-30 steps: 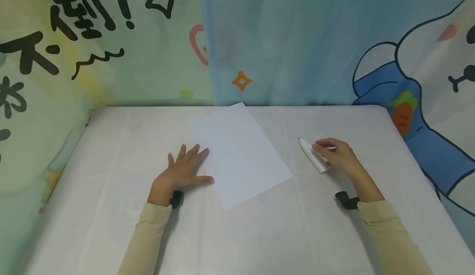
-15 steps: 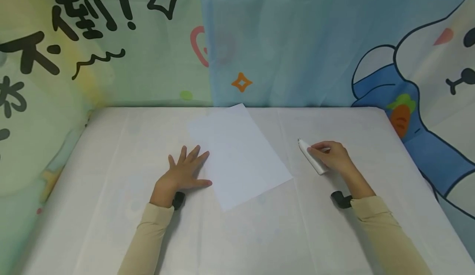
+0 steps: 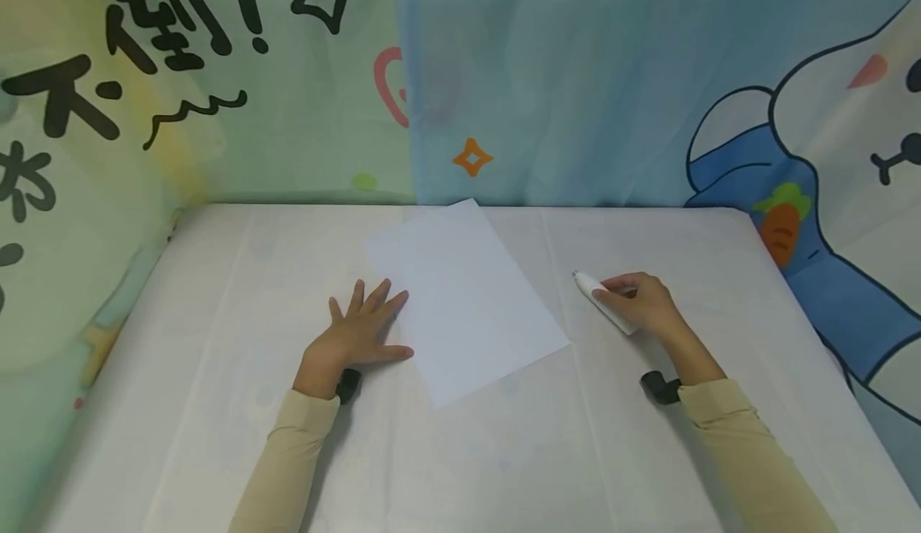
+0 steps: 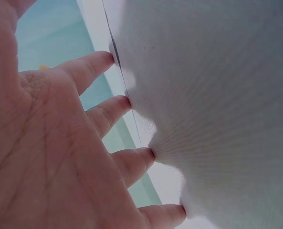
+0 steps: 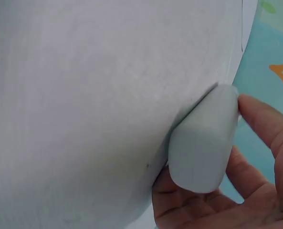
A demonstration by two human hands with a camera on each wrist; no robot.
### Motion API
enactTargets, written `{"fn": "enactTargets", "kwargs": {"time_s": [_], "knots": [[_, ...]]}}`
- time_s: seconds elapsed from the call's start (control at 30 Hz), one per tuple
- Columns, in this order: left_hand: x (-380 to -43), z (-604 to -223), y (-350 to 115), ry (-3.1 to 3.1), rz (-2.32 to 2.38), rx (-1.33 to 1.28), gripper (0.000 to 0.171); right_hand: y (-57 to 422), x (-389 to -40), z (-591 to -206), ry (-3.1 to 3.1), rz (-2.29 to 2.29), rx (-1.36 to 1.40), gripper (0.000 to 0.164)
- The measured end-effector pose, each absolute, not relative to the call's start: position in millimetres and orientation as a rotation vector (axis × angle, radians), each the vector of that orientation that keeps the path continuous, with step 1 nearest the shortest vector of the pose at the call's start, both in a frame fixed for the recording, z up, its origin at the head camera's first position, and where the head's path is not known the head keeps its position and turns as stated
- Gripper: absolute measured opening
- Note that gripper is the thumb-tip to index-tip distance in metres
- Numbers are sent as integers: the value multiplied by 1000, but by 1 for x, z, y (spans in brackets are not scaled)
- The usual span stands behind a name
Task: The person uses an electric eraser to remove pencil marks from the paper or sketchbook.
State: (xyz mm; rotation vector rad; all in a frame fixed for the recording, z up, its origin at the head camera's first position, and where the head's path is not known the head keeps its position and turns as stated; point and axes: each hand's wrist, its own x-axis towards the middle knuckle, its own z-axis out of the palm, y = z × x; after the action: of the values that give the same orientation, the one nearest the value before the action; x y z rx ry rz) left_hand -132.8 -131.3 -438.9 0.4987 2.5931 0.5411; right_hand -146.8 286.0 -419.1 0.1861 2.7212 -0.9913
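Observation:
A sheet of white paper [image 3: 475,301] lies turned at an angle on the white-covered table. My left hand [image 3: 348,337] rests at the paper's left edge, palm down with fingers spread; in the left wrist view its fingertips [image 4: 146,155] press on the white surface. To the right of the paper is a slim white object [image 3: 588,285] with a tapered end and a small dark tip; its exact kind is unclear. My right hand [image 3: 643,305] grips it from above, thumb and fingers on its sides. The right wrist view shows its smooth, rounded white body [image 5: 198,148] between the fingers.
A white cloth [image 3: 237,437] covers the table. Printed curtains [image 3: 604,77] stand along its back and both sides. A black wrist camera [image 3: 348,385] is on the left wrist, and another black camera [image 3: 658,387] is on the right.
My right hand has closed in over the white object, which has shifted slightly left and now shows less behind the fingers. The left hand and paper stay in place.

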Motion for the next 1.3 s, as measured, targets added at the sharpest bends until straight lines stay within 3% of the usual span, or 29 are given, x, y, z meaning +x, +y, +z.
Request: {"fn": "enactTargets", "kwargs": {"time_s": [0.77,0.97,1.3], "knots": [[-135,-438,-133,2593,535,495,89,283,-145,-421,2724,-972,52,61],[-134,-440,-132,2599,525,499,89,286,-142,-422,2775,-1043,59,57],[-136,-440,-134,2588,525,501,89,286,-142,-407,2568,-1218,121,64]]}}
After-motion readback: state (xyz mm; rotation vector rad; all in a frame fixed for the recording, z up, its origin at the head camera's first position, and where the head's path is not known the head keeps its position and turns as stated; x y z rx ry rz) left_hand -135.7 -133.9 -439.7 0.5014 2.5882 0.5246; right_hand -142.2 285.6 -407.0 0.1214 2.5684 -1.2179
